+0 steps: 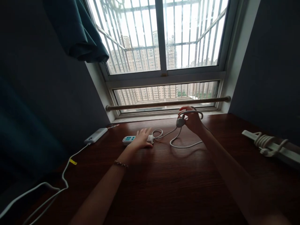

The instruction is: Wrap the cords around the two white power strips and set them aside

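Observation:
A white power strip [129, 139] with blue markings around its sockets lies on the dark wooden surface near the window. My left hand [141, 138] lies across its right part, thumb on the near side and fingers over the far side, covering the middle. From the strip's right end a light grey cord [185, 146] runs in loops to the right. My right hand [192, 119] is raised slightly, its fingers closed on the grey plug [180, 122] and a loop of cord. The plug's prongs cannot be made out.
At the left, a white power-bank-like device [96, 135] has a white cable [65, 175] with a yellow tag [73, 162]. A long white bar wrapped in cord [264, 142] lies at the right. A rail [168, 104] crosses the window; a teal curtain [79, 34] hangs upper left.

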A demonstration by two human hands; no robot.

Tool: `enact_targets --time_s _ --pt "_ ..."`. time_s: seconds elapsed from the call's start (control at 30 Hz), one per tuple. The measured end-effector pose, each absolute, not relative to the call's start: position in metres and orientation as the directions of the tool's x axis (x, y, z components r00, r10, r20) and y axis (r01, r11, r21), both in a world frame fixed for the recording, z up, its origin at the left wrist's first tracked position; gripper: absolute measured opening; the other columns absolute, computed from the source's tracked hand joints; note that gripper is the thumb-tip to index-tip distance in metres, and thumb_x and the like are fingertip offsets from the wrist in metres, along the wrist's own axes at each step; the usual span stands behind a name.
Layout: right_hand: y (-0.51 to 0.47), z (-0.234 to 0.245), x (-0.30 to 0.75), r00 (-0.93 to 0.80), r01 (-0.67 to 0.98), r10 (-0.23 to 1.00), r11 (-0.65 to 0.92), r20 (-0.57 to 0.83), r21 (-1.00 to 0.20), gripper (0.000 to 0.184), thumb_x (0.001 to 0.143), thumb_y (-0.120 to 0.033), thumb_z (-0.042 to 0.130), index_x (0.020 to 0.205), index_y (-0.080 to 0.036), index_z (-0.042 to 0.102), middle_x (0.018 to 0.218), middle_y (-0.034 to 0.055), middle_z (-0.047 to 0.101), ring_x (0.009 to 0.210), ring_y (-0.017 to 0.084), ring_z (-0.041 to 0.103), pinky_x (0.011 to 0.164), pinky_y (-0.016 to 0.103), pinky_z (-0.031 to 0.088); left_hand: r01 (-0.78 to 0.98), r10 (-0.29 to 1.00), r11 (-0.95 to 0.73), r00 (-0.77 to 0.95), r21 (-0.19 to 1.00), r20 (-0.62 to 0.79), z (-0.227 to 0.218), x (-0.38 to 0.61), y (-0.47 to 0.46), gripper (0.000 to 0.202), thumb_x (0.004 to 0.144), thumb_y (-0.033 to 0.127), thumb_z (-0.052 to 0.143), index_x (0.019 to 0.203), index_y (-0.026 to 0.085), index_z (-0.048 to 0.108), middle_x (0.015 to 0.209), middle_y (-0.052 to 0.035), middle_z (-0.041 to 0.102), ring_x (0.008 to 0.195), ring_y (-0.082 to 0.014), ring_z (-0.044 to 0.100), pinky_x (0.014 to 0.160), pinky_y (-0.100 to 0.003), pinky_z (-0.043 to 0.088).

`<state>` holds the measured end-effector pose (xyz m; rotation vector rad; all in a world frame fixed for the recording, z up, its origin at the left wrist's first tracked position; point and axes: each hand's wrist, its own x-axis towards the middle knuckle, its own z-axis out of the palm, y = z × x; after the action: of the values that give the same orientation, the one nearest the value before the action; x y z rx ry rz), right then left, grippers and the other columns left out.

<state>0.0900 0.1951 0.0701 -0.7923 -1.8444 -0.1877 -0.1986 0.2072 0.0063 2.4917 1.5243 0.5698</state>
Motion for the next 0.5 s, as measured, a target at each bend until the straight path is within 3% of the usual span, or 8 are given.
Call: enact_targets --time_s 0.07,0.17,0.27,0.33,0.43,0.47,0.5 --pt "0.196 0.073 0.098 -0.172 0.513 0.436 0.805 0.884 -0.297 0.012 0.066 -0.01 0.057 0.074 -0.018 0.061 0.093 0.0055 0.055 0.087 0.021 0.051 0.079 0.037 0.04 0.849 0.918 -0.396 0.352 0.349 0.185 -0.015 -0.223 0.216 0.079 0.047 0.026 0.077 0.118 0.015 0.045 0.121 -0.0197 0.043 0.113 -0.0411 0.033 0.093 -0.06 0.016" --pt "0.194 0.077 0.104 -0.137 0.337 0.46 0.854 0.877 -0.396 0.01 0.067 -0.012 0.058 0.074 -0.018 0.061 0.089 0.0051 0.055 0.087 0.019 0.052 0.079 0.036 0.042 0.85 0.934 -0.354 0.303 0.39 0.188 -0.031 -0.244 0.225 0.052 0.053 0.026 0.072 0.102 0.021 0.055 0.111 -0.011 0.051 0.107 -0.0336 0.041 0.096 -0.053 0.016" --pt "0.194 0.083 0.114 -0.079 0.121 0.526 0.848 0.847 -0.515 0.007 0.068 -0.018 0.06 0.075 -0.018 0.059 0.087 0.0044 0.056 0.088 0.019 0.054 0.083 0.037 0.042 0.818 0.944 -0.322 0.238 0.477 0.23 -0.025 -0.255 0.233 0.047 0.05 0.03 0.073 0.093 0.019 0.056 0.106 -0.0093 0.05 0.106 -0.032 0.041 0.096 -0.046 0.021" --pt "0.199 0.089 0.132 0.01 -0.065 0.606 0.794 0.795 -0.604 0.009 0.064 -0.019 0.062 0.07 -0.018 0.057 0.082 0.0026 0.056 0.088 0.019 0.055 0.085 0.038 0.042 0.769 0.954 -0.285 0.168 0.572 0.249 -0.011 -0.265 0.236 0.049 0.056 0.044 0.068 0.092 0.015 0.053 0.103 -0.0113 0.05 0.101 -0.0322 0.043 0.091 -0.045 0.028" --pt "0.212 0.105 0.181 0.196 -0.228 0.71 0.703 0.676 -0.673 0.004 0.066 -0.02 0.054 0.068 -0.018 0.05 0.077 -0.0018 0.054 0.083 0.017 0.057 0.084 0.04 0.043 0.627 0.972 -0.23 0.108 0.744 0.209 0.021 -0.287 0.231 0.06 0.076 0.062 0.03 0.097 0.008 0.047 0.086 -0.0111 0.054 0.082 -0.0273 0.051 0.075 -0.041 0.041" --pt "0.217 0.11 0.2 0.318 -0.377 0.813 0.58 0.488 -0.722 0.004 0.063 -0.018 0.052 0.065 -0.018 0.048 0.073 -0.0031 0.054 0.08 0.018 0.059 0.083 0.04 0.043 0.566 0.973 -0.23 0.133 0.792 0.188 0.033 -0.295 0.226 0.064 0.079 0.061 0.017 0.099 0.007 0.046 0.083 -0.0094 0.055 0.077 -0.0241 0.052 0.071 -0.037 0.043" --pt "0.222 0.115 0.219 0.363 -0.41 0.84 0.533 0.404 -0.74 0.002 0.065 -0.018 0.048 0.067 -0.018 0.047 0.071 -0.0032 0.054 0.079 0.018 0.06 0.081 0.041 0.044 0.509 0.971 -0.233 0.162 0.829 0.174 0.044 -0.302 0.219 0.068 0.08 0.06 0.01 0.099 0.007 0.046 0.08 -0.0078 0.055 0.073 -0.0213 0.053 0.068 -0.034 0.044"
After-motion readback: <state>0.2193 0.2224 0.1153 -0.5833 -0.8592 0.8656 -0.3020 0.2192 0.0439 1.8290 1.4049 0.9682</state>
